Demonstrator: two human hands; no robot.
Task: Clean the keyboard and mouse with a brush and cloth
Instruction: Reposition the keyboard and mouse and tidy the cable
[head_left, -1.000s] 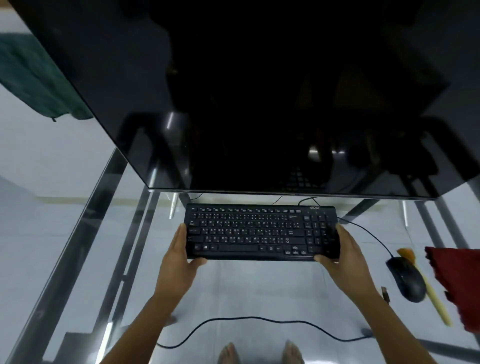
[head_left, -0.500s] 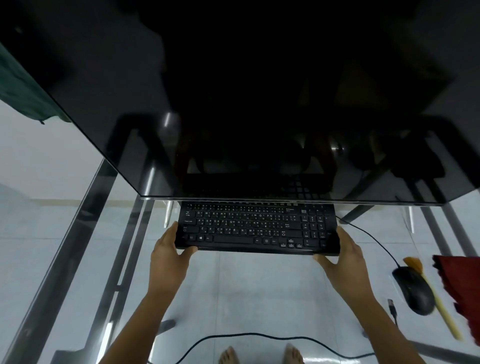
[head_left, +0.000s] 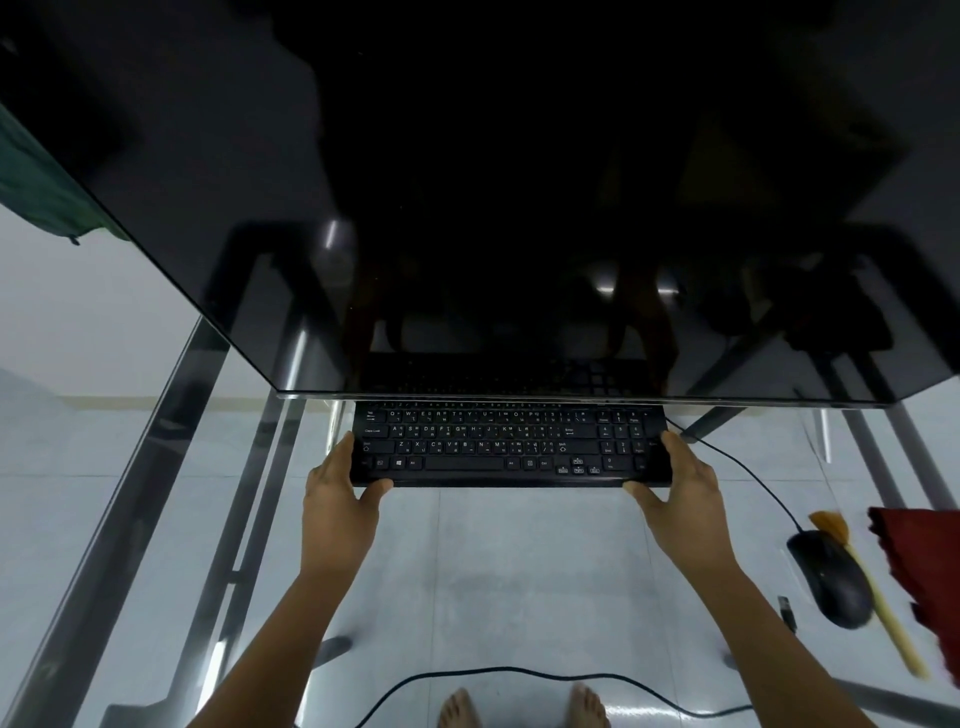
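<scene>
I have the keyboard (head_left: 511, 447) by its two short ends. My left hand (head_left: 340, 499) is curled around the left end, thumb hooked under the near edge and fingers laid up along the side. My right hand (head_left: 680, 493) does the same at the right end. Both are closed on it, though I cannot tell whether it rests on the glass table (head_left: 519, 571) or is lifted just off it. The keyboard lies toward the far edge of the table, and its far row of keys is tucked beneath the lower edge of the dark monitor (head_left: 467, 208).

I judge this to be the positioning step: the keyboard is being set in place, with no brushing in hand. The mouse (head_left: 828, 582) sits near the right edge of the table. The brush (head_left: 878, 597) lies just beside it on the edge side, bristles pointing away from me. The red cloth (head_left: 919, 566) is right at that edge, partly out of view.

Next I would release one hand, most likely the right, and reach across to the brush handle. I'd keep clear of the keyboard cable (head_left: 737, 462), which runs from the far right corner of the keyboard toward the mouse.
</scene>
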